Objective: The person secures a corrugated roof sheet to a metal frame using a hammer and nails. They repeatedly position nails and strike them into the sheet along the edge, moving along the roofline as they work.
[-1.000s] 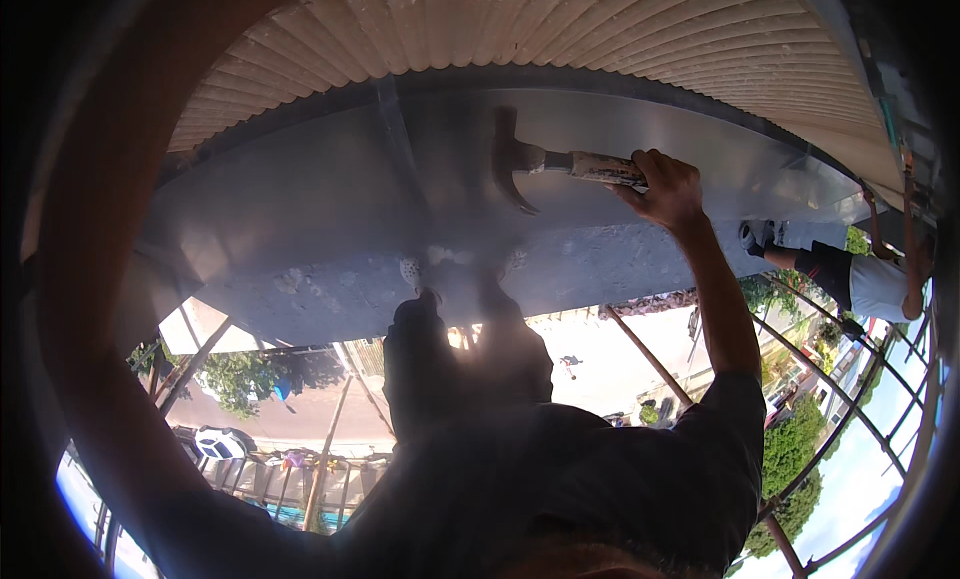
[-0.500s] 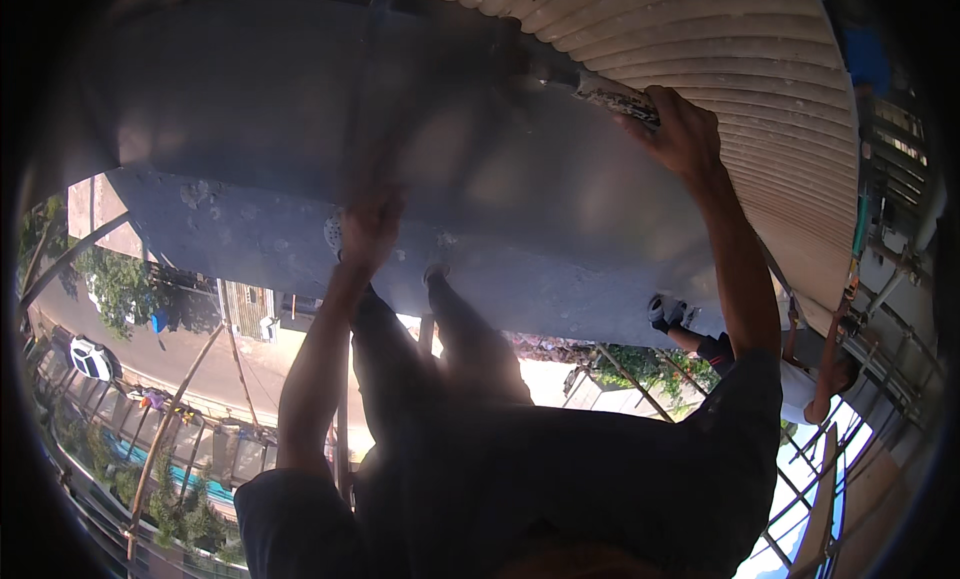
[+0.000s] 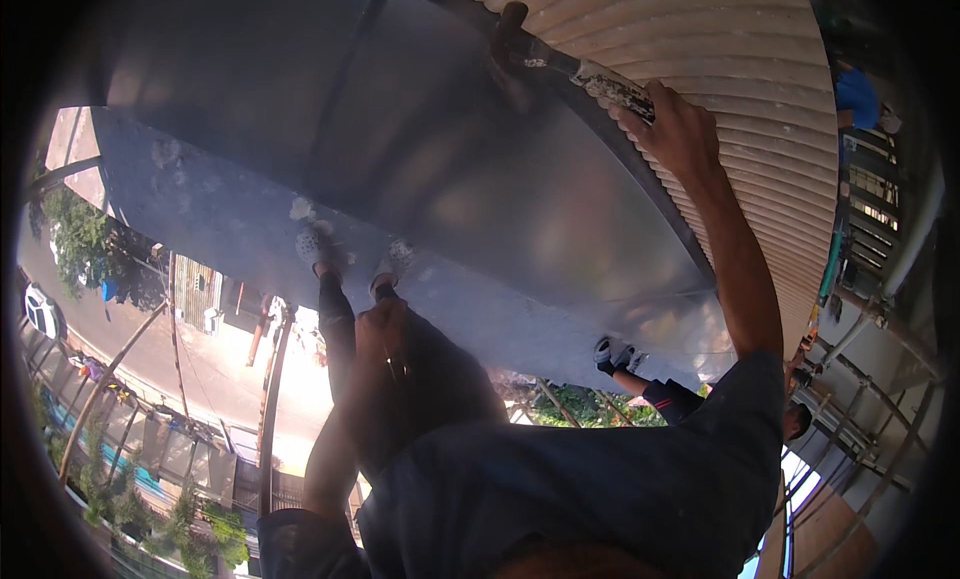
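Gripping hammer (image 3: 582, 73) in right hand (image 3: 682, 136); curling left hand (image 3: 382, 333), contents unclear; beyond hands, having grey sheet (image 3: 440, 129) already alongside roofing (image 3: 750, 79); remainder unclear.

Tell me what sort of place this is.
Probably an outdoor building site, high at a roof's edge: corrugated roofing, scaffold-like poles and a road far below.

one hammer (image 3: 592, 76), one car (image 3: 41, 311) and perhaps two co-workers (image 3: 672, 400) show.

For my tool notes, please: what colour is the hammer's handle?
The handle is whitish with dark, worn-looking patches; it shows best in the head view.
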